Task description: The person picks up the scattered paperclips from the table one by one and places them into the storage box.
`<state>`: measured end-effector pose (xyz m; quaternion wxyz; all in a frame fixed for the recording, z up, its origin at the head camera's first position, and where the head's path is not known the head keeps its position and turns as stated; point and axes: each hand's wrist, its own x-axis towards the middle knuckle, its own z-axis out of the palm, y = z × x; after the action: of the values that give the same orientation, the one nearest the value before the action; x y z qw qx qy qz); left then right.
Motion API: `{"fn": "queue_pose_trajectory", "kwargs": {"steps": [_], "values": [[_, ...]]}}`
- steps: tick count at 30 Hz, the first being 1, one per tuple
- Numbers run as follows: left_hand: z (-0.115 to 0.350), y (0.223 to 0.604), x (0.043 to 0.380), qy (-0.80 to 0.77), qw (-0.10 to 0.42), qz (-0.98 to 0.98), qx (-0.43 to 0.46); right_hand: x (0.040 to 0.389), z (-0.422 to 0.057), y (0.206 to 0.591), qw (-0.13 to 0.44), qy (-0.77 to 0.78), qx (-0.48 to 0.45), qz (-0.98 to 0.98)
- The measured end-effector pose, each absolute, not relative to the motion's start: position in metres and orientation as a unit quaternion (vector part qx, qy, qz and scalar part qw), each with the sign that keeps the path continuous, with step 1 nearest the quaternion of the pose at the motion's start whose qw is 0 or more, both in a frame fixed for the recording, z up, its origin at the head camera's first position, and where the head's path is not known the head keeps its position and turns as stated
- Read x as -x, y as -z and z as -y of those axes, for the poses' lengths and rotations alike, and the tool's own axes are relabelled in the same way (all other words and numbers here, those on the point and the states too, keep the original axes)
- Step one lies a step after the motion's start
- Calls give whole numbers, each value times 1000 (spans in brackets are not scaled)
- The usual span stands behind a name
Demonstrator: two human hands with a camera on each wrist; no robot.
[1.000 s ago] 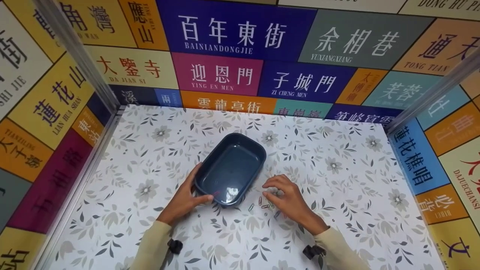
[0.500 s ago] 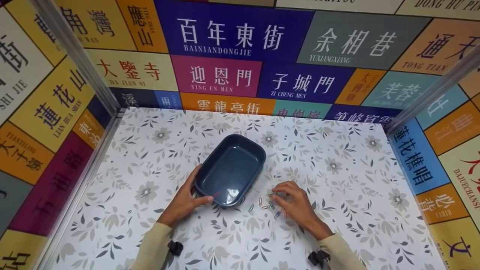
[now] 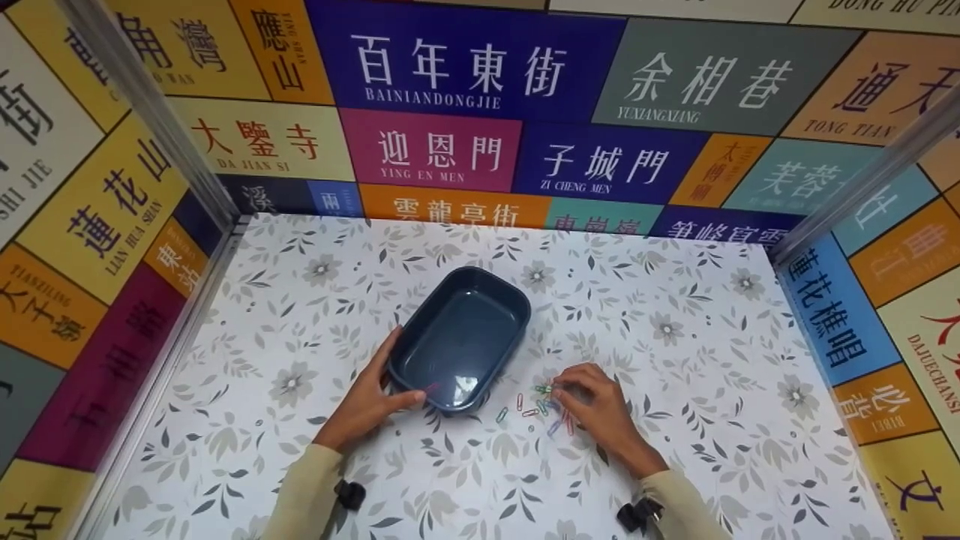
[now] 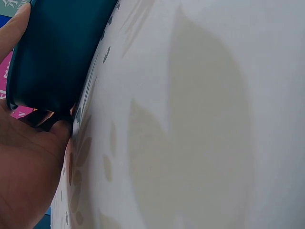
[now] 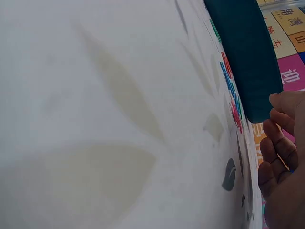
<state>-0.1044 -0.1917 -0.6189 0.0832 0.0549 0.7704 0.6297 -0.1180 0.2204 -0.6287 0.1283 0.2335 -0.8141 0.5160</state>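
A deep blue rectangular dish point(image 3: 461, 337) stands at an angle on the table. My left hand point(image 3: 371, 401) grips its near left corner, thumb over the near rim and fingers along the outer side; the left wrist view shows the dish wall point(image 4: 57, 52) between thumb and fingers. A pinkish-red paper clip point(image 3: 433, 388) shows inside the dish near my thumb. My right hand point(image 3: 596, 405) is low over a loose group of coloured paper clips point(image 3: 555, 427), its fingers bent and fingertips beside a green clip point(image 3: 541, 388). Whether it pinches one is hidden.
Several red, green and blue clips point(image 5: 228, 78) lie between the dish and my right hand. White floral paper covers the table point(image 3: 300, 315). Panels with coloured lettering point(image 3: 465, 60) enclose the back and both sides, with metal posts point(image 3: 161, 112) at the corners.
My right hand has moved from beside the dish down and right to the paper clips, then shifted slightly, uncovering more of them. My left hand and the dish stay nearly still.
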Motion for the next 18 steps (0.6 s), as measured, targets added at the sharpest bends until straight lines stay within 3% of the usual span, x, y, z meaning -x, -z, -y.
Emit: {"fn": "queue_pose_trajectory", "kwargs": {"steps": [11, 18], "values": [[191, 618, 104, -622, 80, -777, -52, 127, -219, 640, 166, -488, -296, 804], [190, 618, 105, -629, 81, -771, -56, 130, -220, 646, 143, -472, -294, 819]]}}
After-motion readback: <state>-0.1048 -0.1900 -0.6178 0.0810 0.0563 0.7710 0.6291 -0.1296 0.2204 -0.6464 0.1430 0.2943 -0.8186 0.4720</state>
